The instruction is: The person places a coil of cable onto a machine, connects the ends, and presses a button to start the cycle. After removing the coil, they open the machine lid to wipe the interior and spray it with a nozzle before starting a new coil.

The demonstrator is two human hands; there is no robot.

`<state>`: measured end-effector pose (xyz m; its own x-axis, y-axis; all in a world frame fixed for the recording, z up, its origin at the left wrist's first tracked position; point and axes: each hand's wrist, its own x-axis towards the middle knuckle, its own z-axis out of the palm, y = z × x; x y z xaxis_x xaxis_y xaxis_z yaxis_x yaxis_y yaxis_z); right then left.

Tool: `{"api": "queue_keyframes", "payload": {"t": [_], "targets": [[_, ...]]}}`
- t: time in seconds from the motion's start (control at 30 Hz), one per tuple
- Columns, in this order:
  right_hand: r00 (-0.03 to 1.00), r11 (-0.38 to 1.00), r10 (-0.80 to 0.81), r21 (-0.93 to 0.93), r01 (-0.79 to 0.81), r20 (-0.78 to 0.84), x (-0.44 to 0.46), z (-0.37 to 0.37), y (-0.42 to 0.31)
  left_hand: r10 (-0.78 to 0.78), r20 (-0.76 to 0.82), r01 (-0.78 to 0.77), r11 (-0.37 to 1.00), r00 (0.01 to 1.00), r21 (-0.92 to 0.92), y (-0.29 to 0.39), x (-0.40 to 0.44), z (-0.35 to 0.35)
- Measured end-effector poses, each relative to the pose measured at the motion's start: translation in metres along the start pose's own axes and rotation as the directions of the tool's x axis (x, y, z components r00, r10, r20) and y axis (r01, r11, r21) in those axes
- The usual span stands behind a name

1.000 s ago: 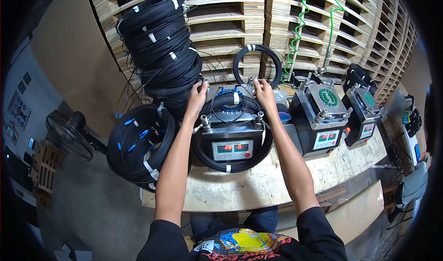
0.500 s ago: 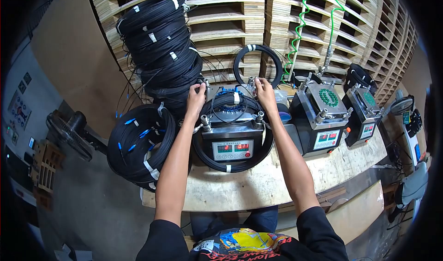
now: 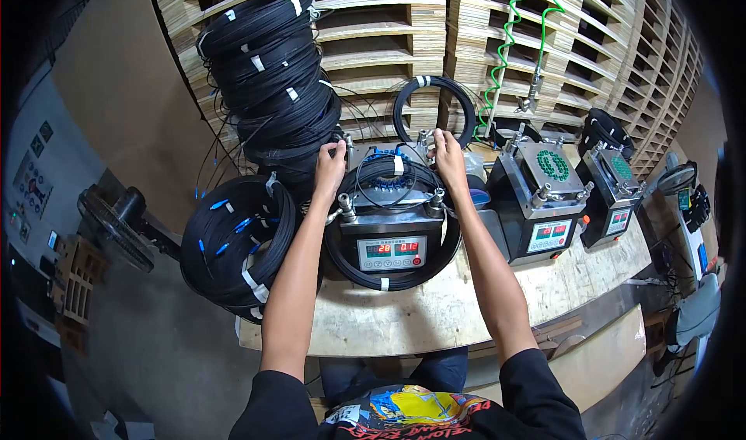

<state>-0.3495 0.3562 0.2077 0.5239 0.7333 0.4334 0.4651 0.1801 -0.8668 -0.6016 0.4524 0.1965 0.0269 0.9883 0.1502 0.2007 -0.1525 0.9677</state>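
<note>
A metal-topped machine [image 3: 393,226] with a lit red digital display stands on the wooden table, several blue connectors set in a ring on its top. A black cable coil [image 3: 385,283] with white tape loops around it. My left hand [image 3: 332,160] is at the machine's back left corner post, fingers bent near the knob; the fingertips' contact is too small to tell. At the back right corner post [image 3: 423,137], my right hand [image 3: 446,157] has its fingers curled beside the knob, and whether it grips it is unclear.
Tall stack of black cable coils [image 3: 268,75] at the back left; another coil pile [image 3: 233,246] below it. Two more machines [image 3: 548,183] [image 3: 614,183] stand right. Behind are wooden pallets [image 3: 373,36] and a hanging green air hose [image 3: 544,43]. A fan [image 3: 116,222] is left.
My right hand has shifted very slightly at its corner. The air hose's metal end has swung left and up. The display's digits have changed.
</note>
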Motion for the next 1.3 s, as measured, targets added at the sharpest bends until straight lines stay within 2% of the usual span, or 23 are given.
{"api": "queue_keyframes", "payload": {"t": [0.2,0.27,0.33,0.47,0.57,0.63,0.87,0.97,1.07,1.17,1.23,1.3], "targets": [[0.998,0.993,0.040,0.106,-0.046,0.057,0.003,0.002,0.006,-0.067,0.042,0.065,0.997,0.997,0.040,0.008,-0.003,-0.003],[0.996,0.989,0.054,0.131,-0.062,0.067,0.004,0.002,0.008,0.032,0.025,-0.034,0.994,0.999,0.107,-0.014,0.014,0.001],[0.995,0.998,0.051,0.025,-0.054,0.089,0.006,0.002,0.009,0.025,0.048,-0.029,0.995,0.999,0.091,-0.008,0.011,0.001],[0.986,0.992,0.113,0.044,-0.119,0.122,0.005,0.003,0.009,0.050,0.063,-0.056,0.995,0.997,0.089,-0.008,0.010,0.002],[0.984,0.989,0.145,-0.026,-0.143,0.102,0.000,-0.002,-0.002,0.013,0.052,-0.017,0.997,0.999,0.080,-0.008,0.009,0.001],[0.983,0.981,0.155,-0.135,-0.141,0.101,0.000,-0.004,-0.007,0.010,0.045,-0.014,0.995,0.999,0.097,-0.009,0.008,0.001],[0.985,0.992,0.120,-0.062,-0.113,0.126,0.009,0.006,0.017,0.030,0.054,-0.038,0.988,0.998,0.152,-0.020,0.017,0.002],[0.992,0.995,0.095,-0.038,-0.093,0.088,0.009,0.006,0.017,0.041,0.079,-0.053,0.986,0.996,0.161,-0.006,0.008,0.000],[0.984,0.993,0.117,-0.024,-0.115,0.132,0.007,0.004,0.012,0.096,0.082,-0.107,0.985,0.992,0.137,0.007,-0.002,-0.002],[0.988,0.993,0.114,-0.051,-0.110,0.099,0.005,0.004,0.007,0.156,0.031,-0.159,0.981,0.987,0.111,-0.030,0.025,0.006],[0.977,0.981,0.178,-0.096,-0.167,0.120,0.004,0.002,0.002,0.181,0.019,-0.182,0.975,0.983,0.126,-0.026,0.021,0.007],[0.981,0.979,0.163,-0.141,-0.148,0.104,0.003,0.001,0.000,0.206,0.008,-0.205,0.968,0.979,0.142,-0.028,0.022,0.007]]}}
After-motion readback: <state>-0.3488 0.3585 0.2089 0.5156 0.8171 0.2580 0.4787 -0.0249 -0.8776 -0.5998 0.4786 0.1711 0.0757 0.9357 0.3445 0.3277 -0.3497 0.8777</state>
